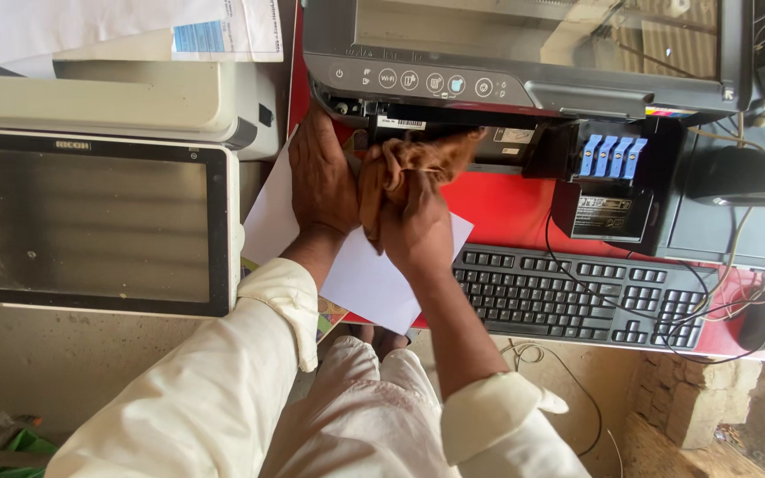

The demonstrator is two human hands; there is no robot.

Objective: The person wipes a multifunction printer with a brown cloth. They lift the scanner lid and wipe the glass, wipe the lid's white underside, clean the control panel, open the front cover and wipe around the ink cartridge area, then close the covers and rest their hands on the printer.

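The biggest thing in view is the photocopier (90, 212) at nine o'clock, its dark glass panel facing up. At twelve o'clock sits the inkjet printer (524, 53), its front cavity open, probably so the inside can be reached. Its ink tank block (611, 158) at two o'clock holds four blue-capped tanks in a row; their fill levels cannot be seen. A black keyboard (577, 296) lies at four o'clock on the red table (506, 208), with a sheet of white paper (374, 274) at the centre under the wrists. The left hand (320, 173) presses flat against the printer's front edge, fingers spread and gripping nothing, seemingly to steady it. The right hand (413, 226) is clenched around a brown cloth (422, 159), bunched and pushed into the printer's opening.
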